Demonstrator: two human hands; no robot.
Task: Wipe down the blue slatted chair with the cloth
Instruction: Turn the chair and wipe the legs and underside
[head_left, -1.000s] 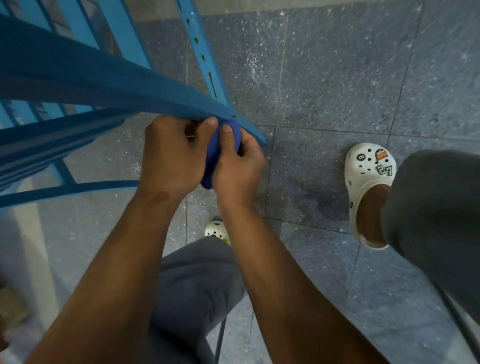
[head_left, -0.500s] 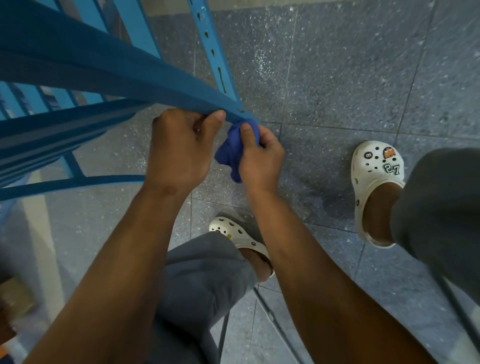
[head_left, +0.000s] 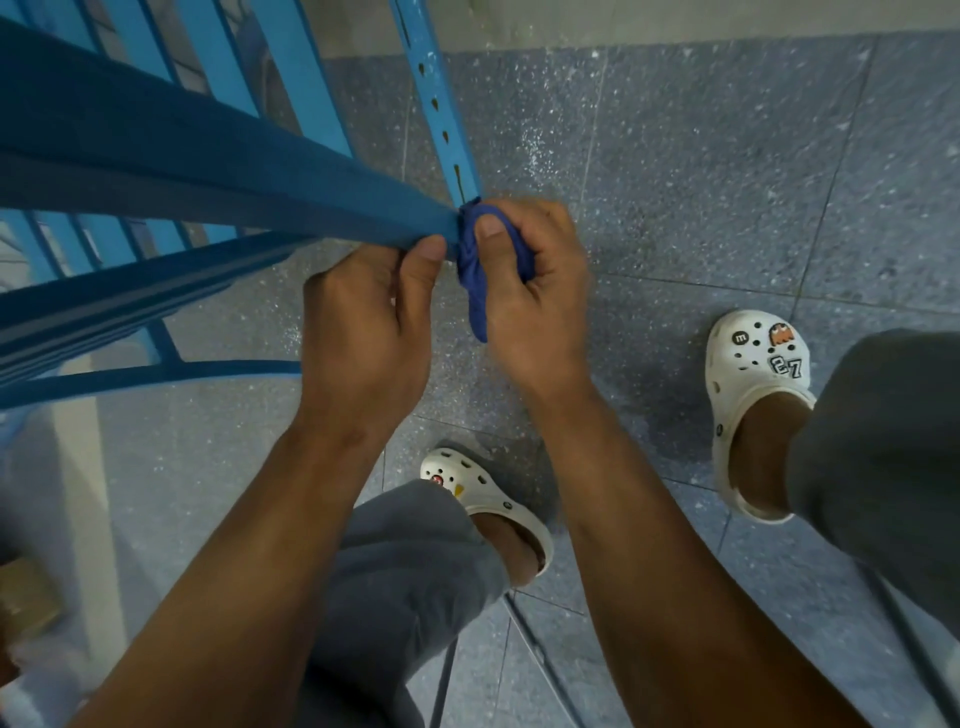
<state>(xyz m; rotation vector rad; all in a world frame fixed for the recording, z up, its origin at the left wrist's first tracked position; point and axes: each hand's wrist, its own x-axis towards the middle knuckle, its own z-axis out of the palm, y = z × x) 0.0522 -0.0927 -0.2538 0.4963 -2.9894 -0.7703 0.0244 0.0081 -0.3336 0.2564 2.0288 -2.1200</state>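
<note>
My right hand (head_left: 535, 291) bunches the dark blue cloth (head_left: 480, 265) against the tip of the blue slatted metal chair (head_left: 218, 171). Its rail runs toward the upper left of the frame. My left hand (head_left: 363, 332) pinches that rail just beside the cloth.

head view, looking steeply down, close

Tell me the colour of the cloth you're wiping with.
Dark blue, deeper than the chair; the cloth is bunched in the right hand, clearest in the head view.
</note>
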